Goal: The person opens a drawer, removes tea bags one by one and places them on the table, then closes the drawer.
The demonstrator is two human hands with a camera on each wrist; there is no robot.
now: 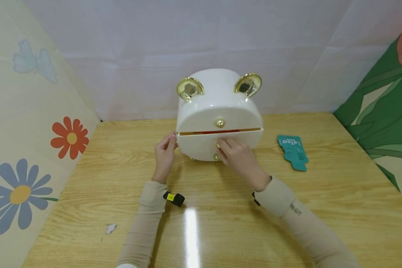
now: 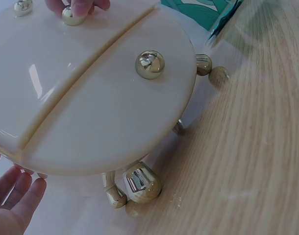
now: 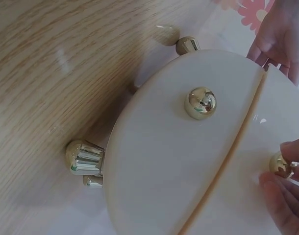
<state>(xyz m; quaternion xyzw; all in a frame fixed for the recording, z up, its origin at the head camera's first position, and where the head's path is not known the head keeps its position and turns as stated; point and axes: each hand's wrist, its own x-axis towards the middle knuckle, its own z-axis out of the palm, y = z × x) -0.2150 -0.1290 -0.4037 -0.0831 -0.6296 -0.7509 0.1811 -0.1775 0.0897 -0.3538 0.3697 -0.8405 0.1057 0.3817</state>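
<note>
Box, white with rounded top, stood upright near the far edge of the table, front toward the person. Gold ears sat on its top, and gold feet showed beneath it.

Front: three gold knobs, one above another. Top knob was uncovered. Middle knob sat on the middle panel. Bottom knob was also uncovered, below a tan groove.

Right hand: thumb and fingers were closed together on the middle knob, a pinch seen best in the right wrist view.

Left hand: fingers were extended and slightly apart, tips at the left side of the box near the end of the groove. Firm contact there could not be told from the three views.

Gap: a narrow slot ran across the front above the middle panel, with orange and red showing inside. The contents could not be identified.

Surroundings: teal packet, marked LeTea, lay flat on the table to the right of the box, well apart from both hands. Small pale scrap lay left of the left sleeve. White cloth hung behind the box.
</note>
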